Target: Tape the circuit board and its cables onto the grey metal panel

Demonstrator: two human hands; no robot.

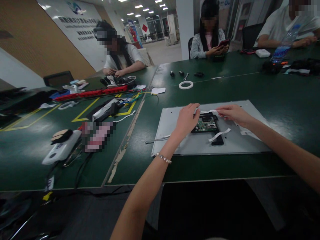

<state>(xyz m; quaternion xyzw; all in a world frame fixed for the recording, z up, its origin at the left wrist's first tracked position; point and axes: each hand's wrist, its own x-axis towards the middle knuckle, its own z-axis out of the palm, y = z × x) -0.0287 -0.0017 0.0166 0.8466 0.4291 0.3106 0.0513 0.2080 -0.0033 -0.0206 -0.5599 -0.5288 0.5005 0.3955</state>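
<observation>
A pale grey metal panel (pixel 185 146) lies on the table, carrying a green circuit board (pixel 205 124) in a black frame. A white tape strip (pixel 208 111) stretches across the top of the board. My right hand (pixel 235 114) pinches the strip's right end between thumb and fingers. Over the board's upper left is my left hand (pixel 186 118), with fingers curved and thumb apart, close to the strip's left end; whether it touches the strip is unclear. Another white strip (pixel 219 134) lies across the black lower arm of the frame.
A tape roll (pixel 186 85) and a small wrench (pixel 186 76) lie beyond the panel. Left of the table seam are a white power bank-like device (pixel 62 146), cables and a red strip (pixel 92 93). A plastic bottle (pixel 285 45) stands far right. Several people sit opposite.
</observation>
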